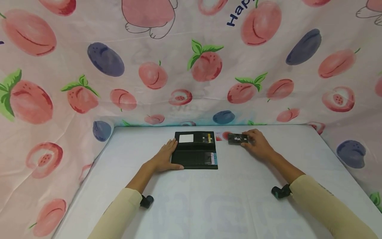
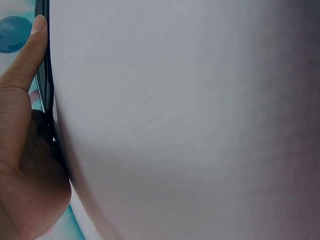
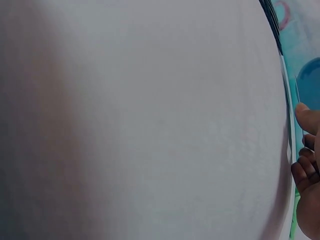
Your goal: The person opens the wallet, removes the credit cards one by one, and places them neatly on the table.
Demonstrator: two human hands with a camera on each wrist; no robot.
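A black wallet (image 1: pixel 194 154) lies unfolded on the white table, with a white panel at its upper left and cards tucked in the slots on its right side. My left hand (image 1: pixel 163 156) rests at its left side, the straight thumb along the lower edge. In the left wrist view that thumb (image 2: pixel 31 55) presses on the wallet's dark edge. To the right of the wallet, my right hand (image 1: pixel 258 144) pinches a black card (image 1: pixel 236 139) with "Vip" printed on it. The right wrist view shows the thumb (image 3: pixel 306 117) against the card's thin edge.
A small card with red fruit print (image 1: pixel 219 136) lies between the wallet and the black card. A fruit-patterned cloth (image 1: pixel 179 66) hangs behind the white table (image 1: pixel 209 199) and down its sides. Small dark cameras (image 1: pixel 280 192) are strapped at both wrists.
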